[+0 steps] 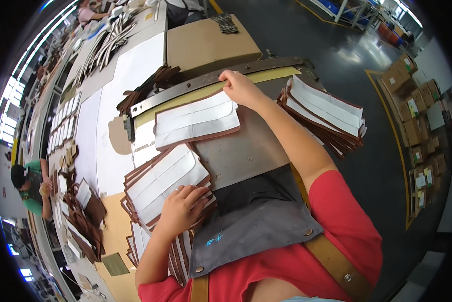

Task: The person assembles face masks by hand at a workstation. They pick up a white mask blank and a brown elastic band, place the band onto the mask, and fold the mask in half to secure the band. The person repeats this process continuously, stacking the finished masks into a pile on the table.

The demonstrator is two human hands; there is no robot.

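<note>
A brown leather panel with white backing [198,122] lies on the grey metal plate [251,156] of a bench machine. At its upper right corner, beside a long metal bar [196,84], my right hand [239,89] has its fingers closed on the panel's edge. Nearer me, a fanned stack of similar white-backed brown panels [165,178] rests at the left. My left hand [182,206] lies on this stack's near right corner, fingers spread over it. Right of the plate sits another stack of these panels [329,108].
A large cardboard box [211,43] stands behind the bar. Brown leather strips [150,86] lie at the bar's left end. Long straps [108,45] cover the far table. A co-worker [32,186] is at the left. Cartons [417,121] are stacked along the right.
</note>
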